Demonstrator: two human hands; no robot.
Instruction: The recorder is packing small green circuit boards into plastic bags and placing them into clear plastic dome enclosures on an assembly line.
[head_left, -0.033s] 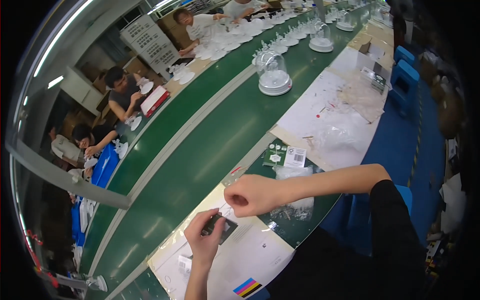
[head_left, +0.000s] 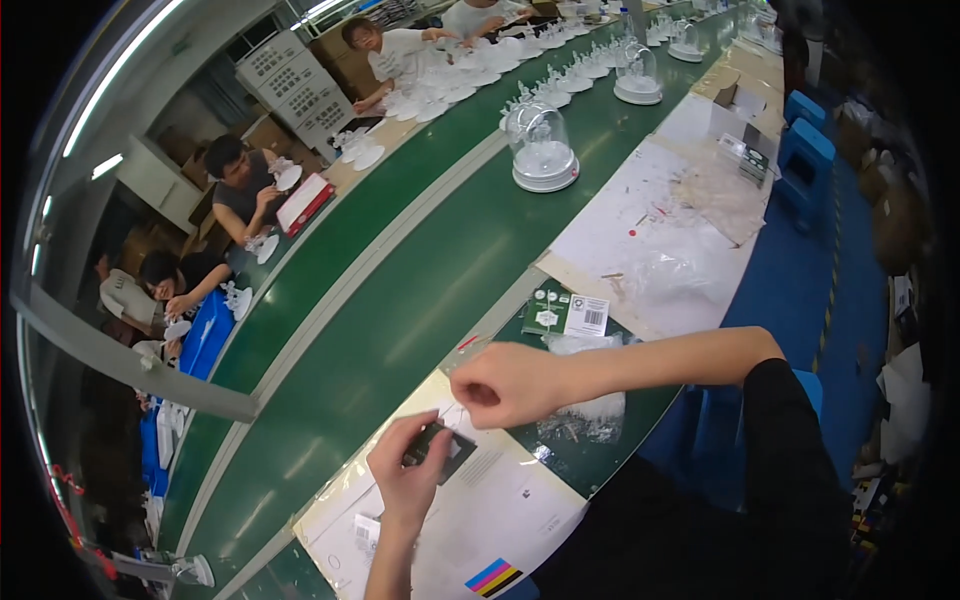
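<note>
Over the white printed sheet, my left hand pinches a small dark card between thumb and fingers. My right hand is curled into a fist just above and to the right of that card; whatever its fingers may hold is hidden. A fine line seems to run between the hand and the card, too faint to name. Beyond my right wrist lie a green card and a white barcode card. Under my right forearm sits a clear plastic bag. A small white label rests beside my left wrist.
A green conveyor belt runs past the worktop and carries clear domes on white bases, one dome nearest. Crumpled plastic covers part of the white bench at right. Blue stools stand beyond it. Several people work across the belt.
</note>
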